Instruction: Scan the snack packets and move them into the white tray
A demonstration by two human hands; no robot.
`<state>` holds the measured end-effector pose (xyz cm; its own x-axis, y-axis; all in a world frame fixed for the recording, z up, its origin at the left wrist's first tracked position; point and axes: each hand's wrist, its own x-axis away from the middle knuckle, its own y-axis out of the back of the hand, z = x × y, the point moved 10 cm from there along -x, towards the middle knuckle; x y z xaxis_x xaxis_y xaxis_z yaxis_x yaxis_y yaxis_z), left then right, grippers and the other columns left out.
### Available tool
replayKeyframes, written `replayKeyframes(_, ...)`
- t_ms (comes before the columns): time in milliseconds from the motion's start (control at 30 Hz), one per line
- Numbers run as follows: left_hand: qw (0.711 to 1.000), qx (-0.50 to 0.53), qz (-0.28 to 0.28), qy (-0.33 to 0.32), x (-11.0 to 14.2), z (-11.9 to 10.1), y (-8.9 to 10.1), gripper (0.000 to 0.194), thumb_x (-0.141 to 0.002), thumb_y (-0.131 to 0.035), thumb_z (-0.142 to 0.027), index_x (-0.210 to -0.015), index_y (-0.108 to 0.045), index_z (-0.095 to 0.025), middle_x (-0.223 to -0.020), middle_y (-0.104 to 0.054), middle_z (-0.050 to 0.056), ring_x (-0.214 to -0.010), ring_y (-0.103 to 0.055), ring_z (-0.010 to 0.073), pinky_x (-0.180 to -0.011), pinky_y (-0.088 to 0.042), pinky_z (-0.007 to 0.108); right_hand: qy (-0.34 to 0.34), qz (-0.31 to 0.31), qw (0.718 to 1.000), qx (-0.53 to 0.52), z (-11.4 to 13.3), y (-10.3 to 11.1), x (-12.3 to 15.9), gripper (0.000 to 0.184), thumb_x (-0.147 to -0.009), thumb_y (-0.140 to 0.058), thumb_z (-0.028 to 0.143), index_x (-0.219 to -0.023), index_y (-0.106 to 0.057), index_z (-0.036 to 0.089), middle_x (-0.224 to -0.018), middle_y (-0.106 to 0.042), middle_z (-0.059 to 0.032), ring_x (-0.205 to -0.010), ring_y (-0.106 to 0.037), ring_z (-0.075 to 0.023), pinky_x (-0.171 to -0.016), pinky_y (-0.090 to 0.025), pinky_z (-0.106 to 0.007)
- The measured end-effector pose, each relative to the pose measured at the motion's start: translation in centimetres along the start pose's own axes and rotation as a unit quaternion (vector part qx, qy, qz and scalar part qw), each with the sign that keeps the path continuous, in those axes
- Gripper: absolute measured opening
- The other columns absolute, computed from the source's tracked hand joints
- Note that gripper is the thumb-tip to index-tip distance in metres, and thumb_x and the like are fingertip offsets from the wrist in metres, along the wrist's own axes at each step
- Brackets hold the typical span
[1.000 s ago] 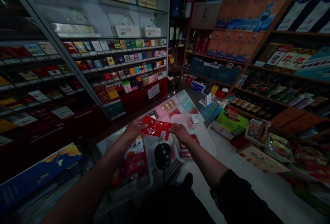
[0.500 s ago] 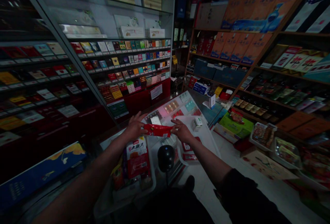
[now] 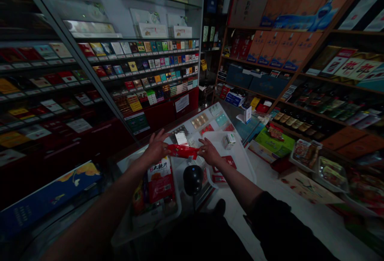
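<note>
The scanner point(image 3: 193, 179) stands upright between two pale trays, just on the near side of the red packet point(image 3: 182, 151). The left tray point(image 3: 179, 201), left of the scanner, is crowded, with a red-and-white bag point(image 3: 160, 179) on top. The right tray point(image 3: 246, 163), right of the scanner, carries a small box point(image 3: 229, 141) and red sachets point(image 3: 225, 164). Beyond the scanner, the glass bench point(image 3: 187, 127) bears a white thing point(image 3: 180, 137) (partly pixelated, so I can't tell what it is), just past the packet. Well left of the scanner lies a blue box point(image 3: 51, 195); far beyond it rise shelves of small packs point(image 3: 150, 64). Off to its right are orange cartons point(image 3: 277, 51), bottles point(image 3: 289, 120) and a green box point(image 3: 276, 143).

Both arms reach forward, one on each side of the scanner, the left forearm point(image 3: 117, 193) passing over the left tray's edge and the right forearm point(image 3: 240, 181) covering part of the right tray. The left hand point(image 3: 156, 149) pinches the packet's left end, its other fingers spread and raised. The right hand point(image 3: 209, 152) grips the right end between thumb and fingers. The packet hangs level between them, above the bench.
</note>
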<state>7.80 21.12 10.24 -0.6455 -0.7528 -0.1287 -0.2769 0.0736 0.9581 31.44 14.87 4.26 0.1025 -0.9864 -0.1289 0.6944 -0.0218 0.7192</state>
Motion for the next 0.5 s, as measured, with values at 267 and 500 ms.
replayKeyframes(267,0.999,0.016,0.018,0.025,0.0,0.9,-2.0,0.013,-0.086,-0.073,-0.031,-0.082,-0.084,-0.025,-0.162,-0.052,0.006,-0.161,-0.023,0.0418,-0.126,-0.008,0.074,0.025,0.009,1.0,-0.009,-0.9,-1.0,-0.2,0.015,-0.09,-0.069,0.016,-0.078,-0.074,0.021,-0.137,-0.071,-0.0134,-0.144,-0.054,-0.0264,-0.13,-0.022,-0.058)
replayKeyframes(500,0.998,0.033,0.03,0.043,-0.3,0.9,-3.1,0.016,-0.087,-0.069,-0.036,-0.083,-0.083,-0.028,-0.159,-0.056,0.003,-0.159,-0.028,0.0409,-0.126,-0.013,0.073,-0.002,-0.01,0.999,-0.041,-2.4,-0.6,-0.2,0.02,-0.094,-0.067,0.026,-0.075,-0.073,0.021,-0.133,-0.073,-0.0132,-0.135,-0.059,-0.0275,-0.127,-0.028,-0.056)
